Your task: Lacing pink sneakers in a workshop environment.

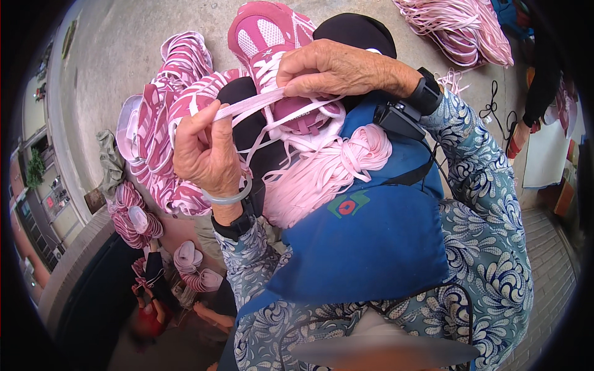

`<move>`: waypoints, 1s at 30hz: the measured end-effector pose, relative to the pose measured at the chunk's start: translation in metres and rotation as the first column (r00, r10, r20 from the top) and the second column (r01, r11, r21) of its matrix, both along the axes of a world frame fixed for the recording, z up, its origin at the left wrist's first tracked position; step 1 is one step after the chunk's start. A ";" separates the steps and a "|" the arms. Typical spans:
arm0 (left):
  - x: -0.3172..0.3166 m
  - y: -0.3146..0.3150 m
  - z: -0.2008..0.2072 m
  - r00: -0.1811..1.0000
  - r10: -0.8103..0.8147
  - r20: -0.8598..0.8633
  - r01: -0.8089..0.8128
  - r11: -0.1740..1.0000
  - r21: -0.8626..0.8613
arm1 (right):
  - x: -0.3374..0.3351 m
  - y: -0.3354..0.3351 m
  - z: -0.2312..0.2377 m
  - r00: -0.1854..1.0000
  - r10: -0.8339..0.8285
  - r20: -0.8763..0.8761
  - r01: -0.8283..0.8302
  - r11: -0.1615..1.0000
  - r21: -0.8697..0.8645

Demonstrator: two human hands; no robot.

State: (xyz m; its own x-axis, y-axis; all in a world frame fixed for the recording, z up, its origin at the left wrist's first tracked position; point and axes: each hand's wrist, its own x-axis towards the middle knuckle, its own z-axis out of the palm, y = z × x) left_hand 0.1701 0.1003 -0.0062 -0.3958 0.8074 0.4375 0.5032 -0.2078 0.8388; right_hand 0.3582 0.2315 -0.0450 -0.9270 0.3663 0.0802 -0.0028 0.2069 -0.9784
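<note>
A pale pink shoelace (pixel 252 106) is stretched between my two hands. My left hand (pixel 209 148) pinches one end between thumb and fingers. My right hand (pixel 340 69) is closed on the other part, over the tongue of a pink and white sneaker (pixel 263 36). The sneaker lies toe away from me, with white laces threaded through its upper eyelets and loose ends trailing near its opening. A tied bundle of pale pink laces (pixel 328 167) rests on my blue apron (pixel 371 247), just below the sneaker.
Stacks of nested pink and white shoe uppers (pixel 158 123) stand to my left. Another large lace bundle (pixel 461 31) lies on the concrete floor at the far right. Other people's hands and arms show at lower left, near more uppers (pixel 201 278), and at the right edge.
</note>
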 end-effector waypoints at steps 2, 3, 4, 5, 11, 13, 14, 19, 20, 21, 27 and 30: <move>-0.005 -0.002 -0.002 0.999 -0.032 0.043 0.035 0.997 -0.069 | -0.001 0.000 -0.006 0.998 -0.020 -0.060 0.025 0.996 0.080; -0.004 0.001 0.001 0.989 -0.084 0.126 0.106 0.978 -0.182 | 0.001 0.002 -0.001 1.000 -0.007 -0.009 0.007 1.000 -0.001; -0.004 0.002 0.001 0.969 -0.126 0.214 0.185 0.941 -0.283 | 0.004 0.005 0.006 0.999 0.011 0.042 -0.007 0.997 -0.082; -0.013 -0.003 -0.008 0.966 -0.143 0.216 0.217 0.903 -0.370 | 0.008 0.007 0.017 0.998 -0.030 0.047 0.030 0.999 0.020; -0.017 -0.013 -0.019 0.958 -0.241 0.157 0.279 0.641 -0.715 | 0.026 0.013 0.019 0.986 -0.118 0.119 0.101 0.985 0.136; -0.025 -0.015 -0.024 0.957 -0.257 0.136 0.278 0.671 -0.688 | 0.031 0.012 0.019 0.972 -0.165 0.169 0.146 0.982 0.120; -0.031 -0.017 -0.025 0.957 -0.268 0.110 0.271 0.697 -0.664 | 0.031 0.012 0.020 0.972 -0.160 0.170 0.140 0.982 0.126; -0.077 -0.035 -0.018 0.804 -0.007 -0.595 -0.126 0.975 -0.181 | 0.026 0.004 0.030 0.945 -0.241 0.221 0.150 0.920 0.361; -0.090 -0.041 -0.019 0.787 0.087 -0.610 -0.215 0.967 -0.139 | 0.025 0.002 0.025 0.946 -0.282 0.160 0.185 0.874 0.450; -0.098 -0.045 -0.013 0.712 0.155 -0.685 -0.256 0.965 -0.048 | 0.022 0.000 0.022 0.947 -0.305 0.105 0.206 0.823 0.530; -0.160 -0.089 -0.003 0.526 0.441 -0.727 -0.570 0.817 0.084 | -0.009 -0.029 -0.006 0.941 -0.337 -0.026 0.251 0.647 0.720; -0.178 -0.115 -0.023 0.715 0.425 -0.555 -0.606 0.773 -0.189 | 0.000 -0.024 -0.003 0.931 -0.360 -0.059 0.308 0.690 0.655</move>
State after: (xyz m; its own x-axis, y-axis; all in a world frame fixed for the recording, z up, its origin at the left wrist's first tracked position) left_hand -0.0080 -0.0143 -0.0289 -0.6197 0.6619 0.4218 0.7782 0.4482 0.4399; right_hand 0.3582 0.2080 -0.0477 -0.7662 0.5357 0.3549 0.2520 0.7585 -0.6010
